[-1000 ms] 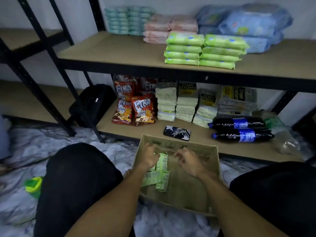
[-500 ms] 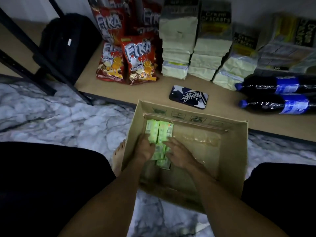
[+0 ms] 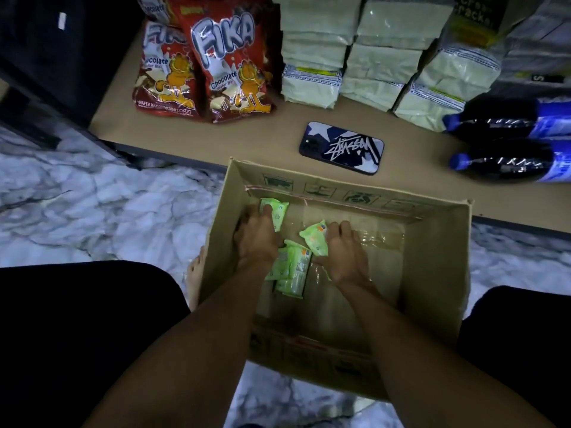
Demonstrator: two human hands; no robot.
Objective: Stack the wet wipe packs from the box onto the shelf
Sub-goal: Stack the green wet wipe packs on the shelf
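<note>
An open cardboard box stands on the floor between my knees. Inside lie three green wet wipe packs. My left hand is down in the box, its fingers closed around one pack near the far left corner. My right hand grips a second pack, tilted up near the middle. A third pack lies flat on the box bottom between my wrists. The upper shelf is out of view.
The low shelf board just beyond the box holds red snack bags, stacked pale cracker packs, a phone and two dark bottles. A black bag sits at the far left. A bare foot rests beside the box on marble-patterned floor.
My view dropped from the shelves into the box. My hands, together over the packs before, have spread apart, each closing on a separate pack.
</note>
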